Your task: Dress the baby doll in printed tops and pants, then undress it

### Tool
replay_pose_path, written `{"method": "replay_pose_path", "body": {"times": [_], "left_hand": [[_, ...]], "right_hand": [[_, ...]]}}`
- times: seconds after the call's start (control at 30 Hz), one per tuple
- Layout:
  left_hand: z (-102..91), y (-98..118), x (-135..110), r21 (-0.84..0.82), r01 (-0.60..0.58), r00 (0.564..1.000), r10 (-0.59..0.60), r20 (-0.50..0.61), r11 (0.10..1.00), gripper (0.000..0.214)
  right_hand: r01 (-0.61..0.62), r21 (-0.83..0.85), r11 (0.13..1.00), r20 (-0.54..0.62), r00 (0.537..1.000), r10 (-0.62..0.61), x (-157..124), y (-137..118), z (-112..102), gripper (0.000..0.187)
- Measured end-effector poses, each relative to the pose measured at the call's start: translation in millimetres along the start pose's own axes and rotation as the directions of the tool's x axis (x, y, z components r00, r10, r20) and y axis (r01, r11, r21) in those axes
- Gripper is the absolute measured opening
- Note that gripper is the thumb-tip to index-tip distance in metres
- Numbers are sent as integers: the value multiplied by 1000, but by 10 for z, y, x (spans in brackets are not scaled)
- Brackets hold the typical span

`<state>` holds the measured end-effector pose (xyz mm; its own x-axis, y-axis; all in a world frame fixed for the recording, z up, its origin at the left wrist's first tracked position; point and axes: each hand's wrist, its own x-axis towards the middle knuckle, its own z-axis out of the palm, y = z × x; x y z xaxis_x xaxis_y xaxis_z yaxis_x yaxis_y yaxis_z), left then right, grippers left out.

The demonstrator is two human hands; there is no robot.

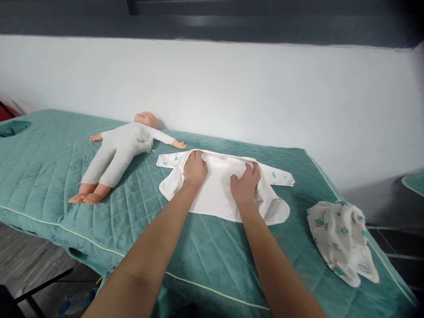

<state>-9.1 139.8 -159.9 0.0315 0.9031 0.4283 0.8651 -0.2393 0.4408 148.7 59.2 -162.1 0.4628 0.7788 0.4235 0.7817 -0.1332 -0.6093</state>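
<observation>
A white baby shirt lies spread open on the bed, its small label at the neckline and its printed sleeves stretched out to both sides. My left hand rests on the shirt's left front panel near the collar, fingers extended over the cloth. On the right front panel lies my right hand, its thumb apart from the other fingers. Both palms face down, so the fingertips are partly hidden. To the left, a baby doll with a white cloth body lies on its back, one arm reaching close to the shirt's left sleeve.
A quilted green bedcover with pale piping covers the bed. White printed baby clothing lies crumpled near the right edge. Behind the bed stands a white wall with a dark band above. Grey flooring shows at lower left.
</observation>
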Motion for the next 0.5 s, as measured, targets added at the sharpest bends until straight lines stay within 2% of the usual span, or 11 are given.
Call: {"method": "replay_pose_path", "body": {"times": [0.13, 0.3, 0.5], "left_hand": [[21, -9, -1, -4, -22, 999, 22, -26, 1000, 31], [20, 9, -9, 34, -27, 1000, 27, 5, 999, 28], [20, 41, -17, 91, -8, 999, 4, 45, 996, 31]], "right_hand": [[-1, 12, 1000, -18, 1000, 1, 6, 30, 15, 61], [10, 12, 1000, -28, 1000, -9, 2, 42, 20, 59], [15, -44, 999, 41, 999, -14, -5, 19, 15, 61]]}}
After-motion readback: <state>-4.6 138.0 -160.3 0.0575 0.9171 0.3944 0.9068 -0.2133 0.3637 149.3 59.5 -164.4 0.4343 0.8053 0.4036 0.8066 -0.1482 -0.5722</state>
